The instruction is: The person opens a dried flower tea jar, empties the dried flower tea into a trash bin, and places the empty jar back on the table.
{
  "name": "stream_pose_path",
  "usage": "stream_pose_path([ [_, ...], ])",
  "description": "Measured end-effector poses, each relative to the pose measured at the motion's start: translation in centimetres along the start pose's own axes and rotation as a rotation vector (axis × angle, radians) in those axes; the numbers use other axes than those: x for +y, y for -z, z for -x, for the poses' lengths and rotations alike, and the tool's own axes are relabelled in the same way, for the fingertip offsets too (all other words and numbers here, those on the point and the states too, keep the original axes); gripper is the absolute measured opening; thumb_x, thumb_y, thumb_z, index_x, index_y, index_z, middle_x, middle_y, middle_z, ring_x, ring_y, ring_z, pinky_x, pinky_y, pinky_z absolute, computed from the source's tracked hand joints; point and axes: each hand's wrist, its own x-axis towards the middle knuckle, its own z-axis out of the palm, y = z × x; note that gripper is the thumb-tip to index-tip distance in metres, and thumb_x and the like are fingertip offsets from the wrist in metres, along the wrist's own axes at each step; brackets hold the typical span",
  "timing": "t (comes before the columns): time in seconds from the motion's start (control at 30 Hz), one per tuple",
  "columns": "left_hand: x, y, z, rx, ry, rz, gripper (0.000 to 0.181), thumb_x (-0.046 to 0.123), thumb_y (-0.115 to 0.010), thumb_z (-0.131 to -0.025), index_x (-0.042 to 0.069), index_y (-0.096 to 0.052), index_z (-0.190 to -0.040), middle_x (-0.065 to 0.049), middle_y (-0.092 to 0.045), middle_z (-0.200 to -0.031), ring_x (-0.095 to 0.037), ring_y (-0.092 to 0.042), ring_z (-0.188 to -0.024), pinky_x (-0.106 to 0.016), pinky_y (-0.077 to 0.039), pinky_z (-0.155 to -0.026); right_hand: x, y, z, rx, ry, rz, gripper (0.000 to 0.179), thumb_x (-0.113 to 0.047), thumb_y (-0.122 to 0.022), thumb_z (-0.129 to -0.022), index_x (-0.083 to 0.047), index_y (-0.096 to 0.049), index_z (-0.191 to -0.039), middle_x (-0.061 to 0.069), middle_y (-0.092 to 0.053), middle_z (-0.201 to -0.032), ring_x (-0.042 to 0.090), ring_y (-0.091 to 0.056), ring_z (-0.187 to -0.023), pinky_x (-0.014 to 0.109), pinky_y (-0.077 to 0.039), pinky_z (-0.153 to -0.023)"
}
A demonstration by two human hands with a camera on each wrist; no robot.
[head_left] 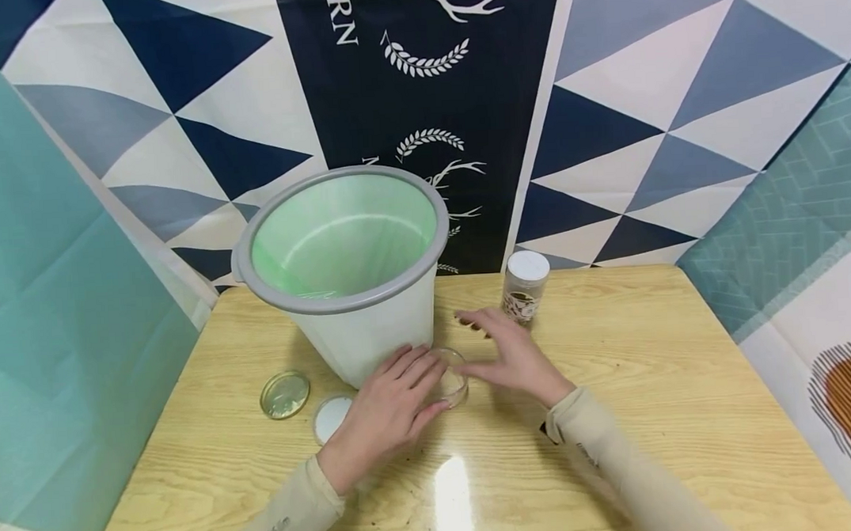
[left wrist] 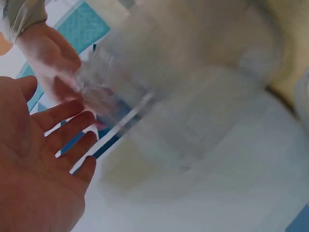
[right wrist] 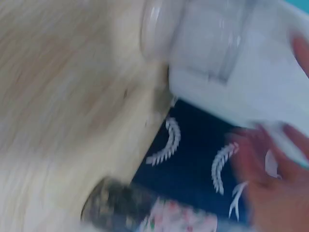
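Observation:
A clear, lidless jar (head_left: 450, 375) stands on the table against the front of the white bucket (head_left: 392, 322). My left hand (head_left: 399, 397) is at the jar's left side with its fingers extended; whether it touches the jar is hard to tell. In the left wrist view the fingers of that hand (left wrist: 48, 159) are spread and hold nothing. On the jar's other side my right hand (head_left: 511, 353) has its fingers stretched out, the thumb close to the rim. The jar (right wrist: 207, 38) looks blurred in the right wrist view, as does the right hand (right wrist: 275, 179).
Behind the right hand stands a second jar (head_left: 525, 285) with a white lid and dark contents. A white round lid (head_left: 331, 420) lies by my left wrist, partly covered. Farther left is a gold-rimmed round disc (head_left: 284, 395). Patterned cloth (head_left: 418, 99) hangs behind the table.

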Motion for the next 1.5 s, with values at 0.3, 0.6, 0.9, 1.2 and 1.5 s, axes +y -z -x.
stream_pose_path([
  [0.3, 0.0, 1.0, -4.6, -0.037, -0.042, 0.081, 0.063, 0.043, -0.055, -0.106, 0.016, -0.040, -0.160, -0.003, -0.042, -0.165, -0.023, -0.031, -0.157, -0.039, -0.021, -0.130, 4.0, 6.1, -1.4, 0.426, -0.156, -0.169, 0.121, -0.010, -0.097, -0.067, -0.026, -0.026, -0.164, 0.014, -0.038, -0.157, 0.031, -0.038, -0.145, 0.056, -0.032, -0.120],
  [0.6, 0.5, 0.9, -7.9, -0.167, -0.045, -0.009, 0.066, 0.051, -0.049, -0.107, 0.024, -0.029, -0.165, 0.002, -0.031, -0.170, -0.020, -0.027, -0.158, -0.038, -0.013, -0.132, 8.9, 6.1, -2.2, 0.153, -0.506, -0.473, 0.127, -0.017, -0.092, -0.079, -0.021, 0.000, -0.167, 0.013, -0.019, -0.171, 0.037, -0.017, -0.159, 0.060, -0.017, -0.128],
  [0.9, 0.9, 1.1, -7.7, -0.192, -0.058, -0.036, 0.069, 0.051, -0.054, -0.105, 0.025, -0.030, -0.164, 0.003, -0.031, -0.170, -0.020, -0.027, -0.158, -0.041, -0.019, -0.131, 10.2, 3.8, -1.6, 0.088, -0.583, -0.402, 0.093, -0.014, -0.086, -0.085, -0.004, -0.029, -0.158, 0.024, -0.046, -0.153, 0.042, -0.044, -0.143, 0.060, -0.035, -0.120],
  [1.2, 0.2, 3.0, -7.6, -0.055, -0.058, -0.069, 0.070, 0.047, -0.059, -0.103, 0.024, -0.033, -0.163, 0.002, -0.037, -0.168, -0.021, -0.036, -0.154, -0.043, -0.025, -0.128, 8.2, 4.6, -1.7, 0.185, -0.473, -0.303, 0.082, -0.008, -0.081, -0.081, -0.007, -0.040, -0.152, 0.021, -0.055, -0.142, 0.037, -0.053, -0.129, 0.057, -0.042, -0.111],
  [1.5, 0.1, 5.2, -7.9, 0.206, -0.046, -0.039, 0.063, 0.033, -0.069, -0.099, 0.023, -0.046, -0.157, -0.002, -0.045, -0.162, -0.027, -0.043, -0.149, -0.039, -0.037, -0.123, 1.9, 5.3, -1.2, 0.194, -0.174, -0.162, 0.075, -0.003, -0.087, -0.066, -0.002, -0.056, -0.134, 0.016, -0.070, -0.118, 0.027, -0.067, -0.102, 0.035, -0.056, -0.087],
])
